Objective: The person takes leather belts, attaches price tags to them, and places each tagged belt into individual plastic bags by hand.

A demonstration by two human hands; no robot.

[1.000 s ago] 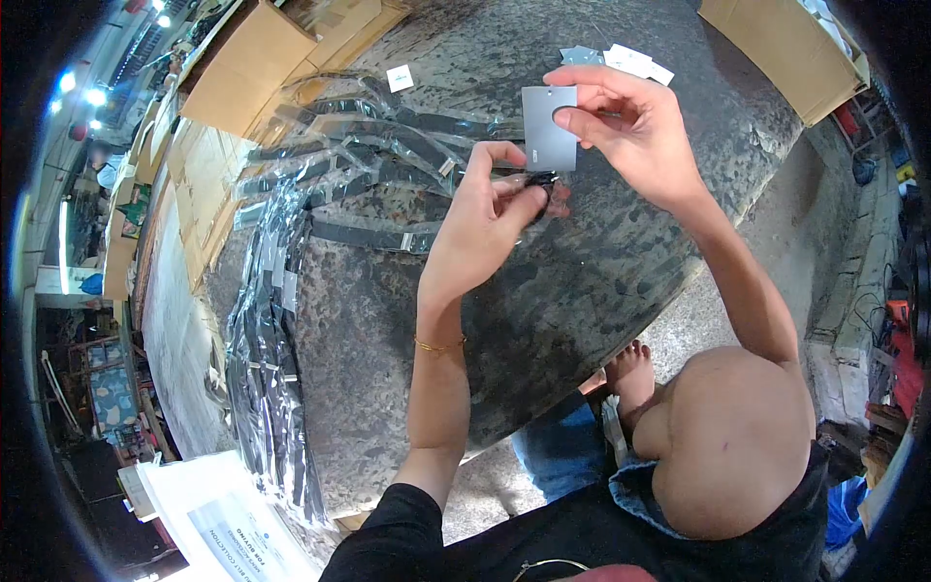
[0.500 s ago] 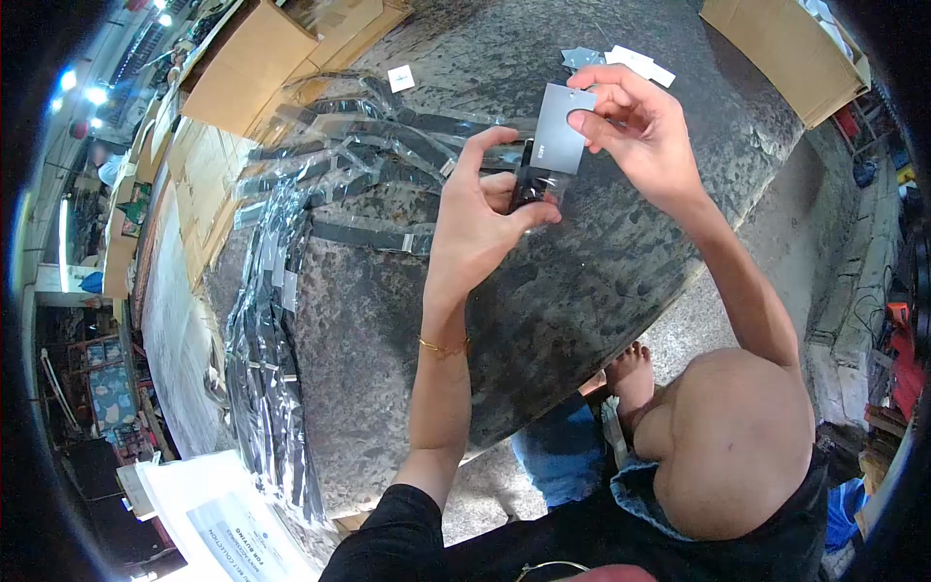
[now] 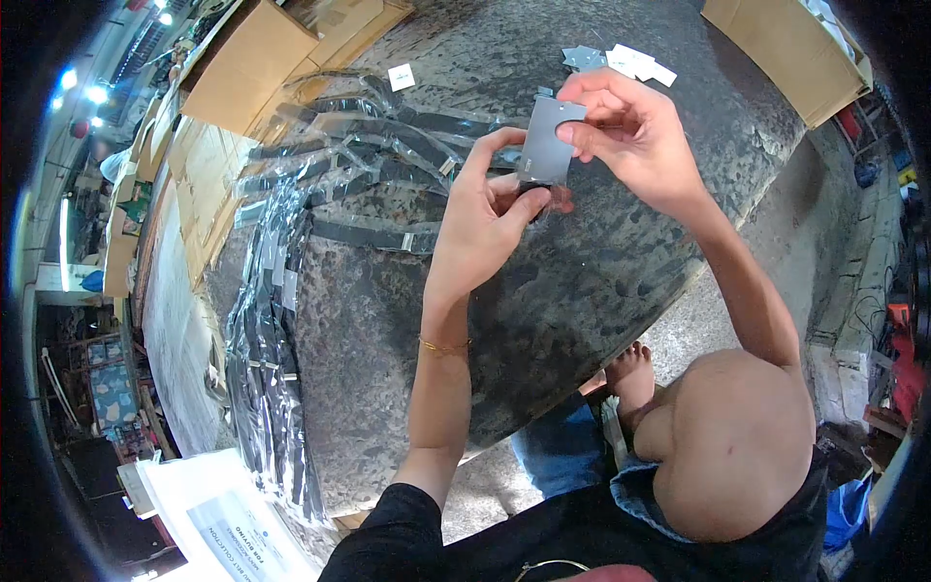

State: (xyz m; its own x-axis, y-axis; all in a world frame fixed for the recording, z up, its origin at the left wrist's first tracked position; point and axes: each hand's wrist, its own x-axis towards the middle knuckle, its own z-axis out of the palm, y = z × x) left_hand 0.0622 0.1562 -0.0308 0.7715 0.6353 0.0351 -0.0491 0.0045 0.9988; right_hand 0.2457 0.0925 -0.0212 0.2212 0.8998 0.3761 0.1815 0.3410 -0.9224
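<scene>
A grey card tag with small print and a punched hole is pinched in my right hand between thumb and fingers. My left hand curls round the plastic-wrapped end of a black belt, just below the tag. The tag's lower edge meets or overlaps this end; most of the black piece is hidden by my fingers and the tag. To the left, several black belts in clear sleeves lie spread across the dark worktop. More wrapped belts run down the worktop's left side.
Loose white cards and grey tags lie beyond my right hand. A small white card sits farther left. Cardboard boxes stand at the back left and back right. Printed sheets lie at the lower left.
The tag has moved down and slightly left, now covering more of the black piece in my left hand. My right hand came down with it; the left hand has barely shifted.
</scene>
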